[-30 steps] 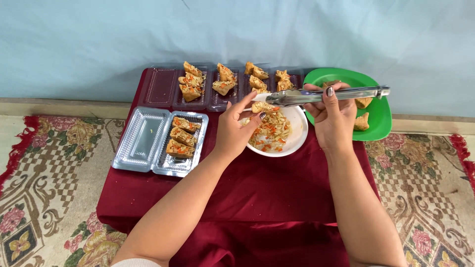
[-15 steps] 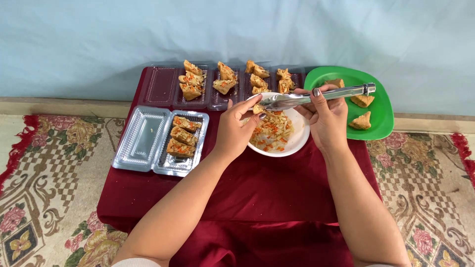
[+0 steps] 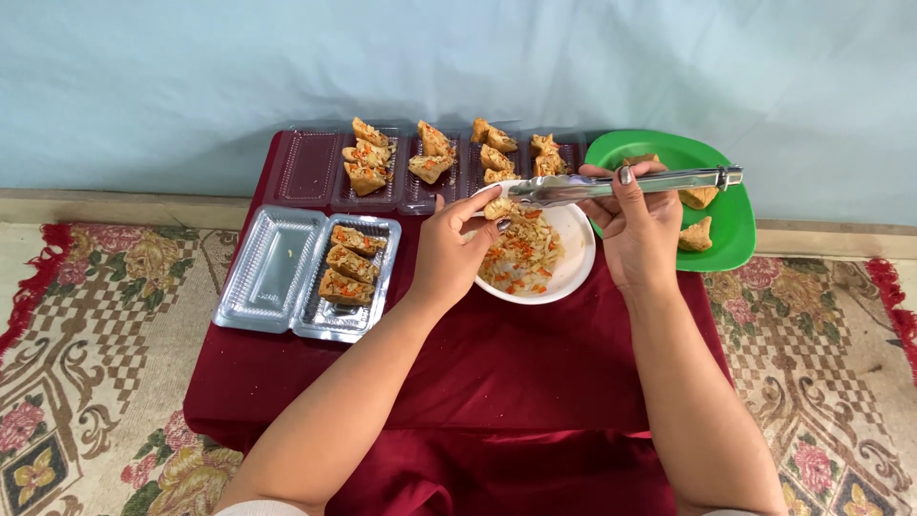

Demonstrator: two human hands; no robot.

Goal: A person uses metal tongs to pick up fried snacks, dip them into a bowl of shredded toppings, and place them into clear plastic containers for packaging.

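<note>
My left hand holds a small golden tofu pocket over the rim of a white bowl of shredded vegetable filling. My right hand grips metal tongs held level, their tips at the pocket. The bowl stands on a low table under a dark red cloth.
A green plate with a few unfilled pockets is at the right. An open clear plastic box with three filled pieces lies at the left. Several clear trays of filled pieces line the far edge. Patterned carpet surrounds the table; a pale wall is behind.
The tongs have swung left from over the green plate, and their tips now meet the pocket in my left hand over the bowl.
</note>
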